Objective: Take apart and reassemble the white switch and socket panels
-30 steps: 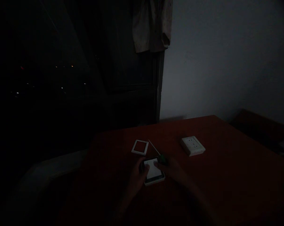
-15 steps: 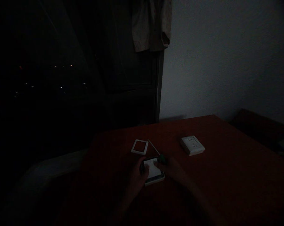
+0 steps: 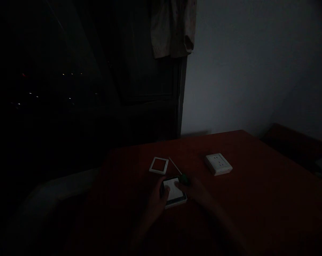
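Note:
In dim light, a square wall switch with a white face and a dark border sits on a white base low on the table. My left hand is closed around its left side, thumb on the face. From the right, my right hand grips the other side, its thumb also pressed on the white face; its other fingers are mostly hidden. Just beyond the right hand lies a screwdriver with a green handle, its pale shaft pointing away to the upper left. A white square cover frame lies flat behind the switch.
A white wall socket on its box stands to the right on the reddish-brown table. Behind are a dark window with small lights, a hanging cloth and a pale wall.
Almost nothing differs; the view has shifted very slightly. Both hands stay on the wall switch, and the screwdriver, cover frame and socket keep their places.

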`<state>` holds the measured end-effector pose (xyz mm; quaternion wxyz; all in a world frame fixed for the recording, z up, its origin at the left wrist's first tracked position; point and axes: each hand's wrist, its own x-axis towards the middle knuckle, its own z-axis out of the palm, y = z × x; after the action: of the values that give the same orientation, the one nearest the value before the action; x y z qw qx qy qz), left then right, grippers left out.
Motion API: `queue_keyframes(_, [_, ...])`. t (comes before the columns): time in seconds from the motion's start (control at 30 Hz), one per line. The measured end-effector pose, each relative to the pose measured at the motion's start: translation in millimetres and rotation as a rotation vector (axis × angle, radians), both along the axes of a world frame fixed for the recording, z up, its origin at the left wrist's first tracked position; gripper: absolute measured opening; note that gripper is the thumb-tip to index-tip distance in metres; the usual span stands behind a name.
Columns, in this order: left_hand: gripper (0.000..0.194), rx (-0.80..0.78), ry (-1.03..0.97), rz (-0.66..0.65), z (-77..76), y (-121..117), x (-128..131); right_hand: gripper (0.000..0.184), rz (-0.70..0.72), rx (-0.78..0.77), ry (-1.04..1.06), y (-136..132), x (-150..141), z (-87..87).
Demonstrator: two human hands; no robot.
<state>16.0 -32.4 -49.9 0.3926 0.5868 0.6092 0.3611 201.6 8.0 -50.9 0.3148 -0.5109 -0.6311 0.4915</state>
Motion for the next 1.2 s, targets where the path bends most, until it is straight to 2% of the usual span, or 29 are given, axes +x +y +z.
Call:
queue_keyframes(0.17, [0.043, 0.051, 0.079, 0.013, -0.7, -3, 1, 0.03, -0.006, 0.02, 0.003, 2, 0, -2.7])
queue_keyframes(0.53, [0.045, -0.018, -0.002, -0.007, -0.8, -1, -3, 0.032, -0.012, 0.033, -0.033, 1, 0, -2.4])
queue_keyframes(0.77, [0.047, -0.048, -0.122, -0.03, 2.4, -1, -5, 0.034, -0.03, 0.05, -0.048, 1, -1, -4.1])
queue_keyframes(1.0, [0.046, -0.052, -0.123, 0.009, 3.6, -1, -4, 0.033, -0.033, 0.051, -0.059, 1, -2, -4.6])
queue_keyframes(1.1, [0.045, -0.017, -0.079, -0.002, 4.2, 2, -8, 0.035, -0.038, 0.046, -0.061, 1, -2, -2.7])
queue_keyframes(1.2, [0.041, 0.093, 0.105, 0.022, 5.6, 14, -18, 0.037, -0.044, 0.049, -0.052, 1, 0, -2.0])
